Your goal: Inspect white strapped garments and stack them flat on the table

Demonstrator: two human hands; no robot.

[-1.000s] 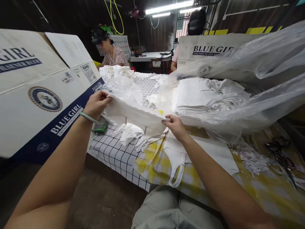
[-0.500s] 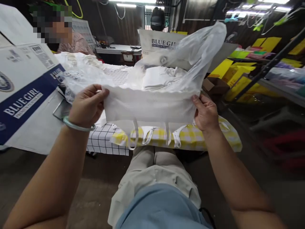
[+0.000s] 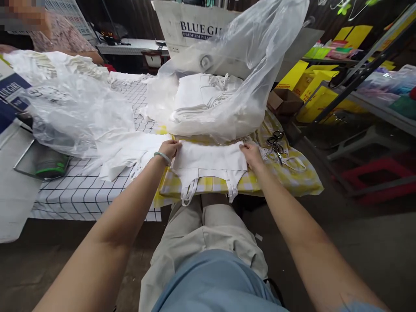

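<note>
1. White strappy garment (image 3: 209, 159) lies spread flat on the yellow-checked bench (image 3: 294, 175) edge (straps dangling).
2. Left hand (image 3: 169, 149) and right hand (image 3: 251, 152) fingers pinch its upper corners.
3. Bagged stack (image 3: 198, 102) behind looks finished; loose pieces (image 3: 125, 154) remain.

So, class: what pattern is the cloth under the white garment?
Yellow-and-white check cloth, under the white garment; head view.

Matt white cloth bag (image 3: 209, 158) (glossy clear plastic bag (image 3: 234, 95) behind).

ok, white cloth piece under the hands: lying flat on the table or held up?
Lying flat. The white cloth piece is spread on the yellow checked tablecloth, left hand and right hand on its upper corners, straps over the edge.
</note>
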